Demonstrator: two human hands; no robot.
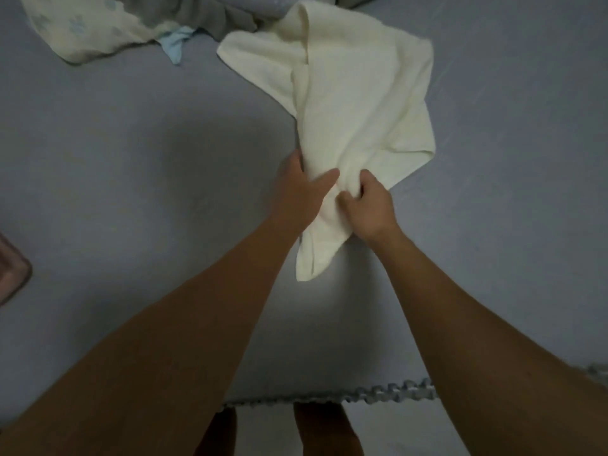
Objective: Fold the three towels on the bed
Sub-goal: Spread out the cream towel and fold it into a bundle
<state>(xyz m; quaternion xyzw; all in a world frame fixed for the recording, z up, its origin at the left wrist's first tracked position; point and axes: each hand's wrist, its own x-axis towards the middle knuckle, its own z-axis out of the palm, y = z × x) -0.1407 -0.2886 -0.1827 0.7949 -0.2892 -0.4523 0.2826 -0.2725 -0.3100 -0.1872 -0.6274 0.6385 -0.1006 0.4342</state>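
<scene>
Pink thing (13, 268) peeks in at the far left edge; a patterned towel (82, 28) lies at the top left of the grey bed (131, 159); the left hand (302, 195) and right hand (368, 209) both pinch the cream towel (355, 103), bunched on the bed's middle.
</scene>
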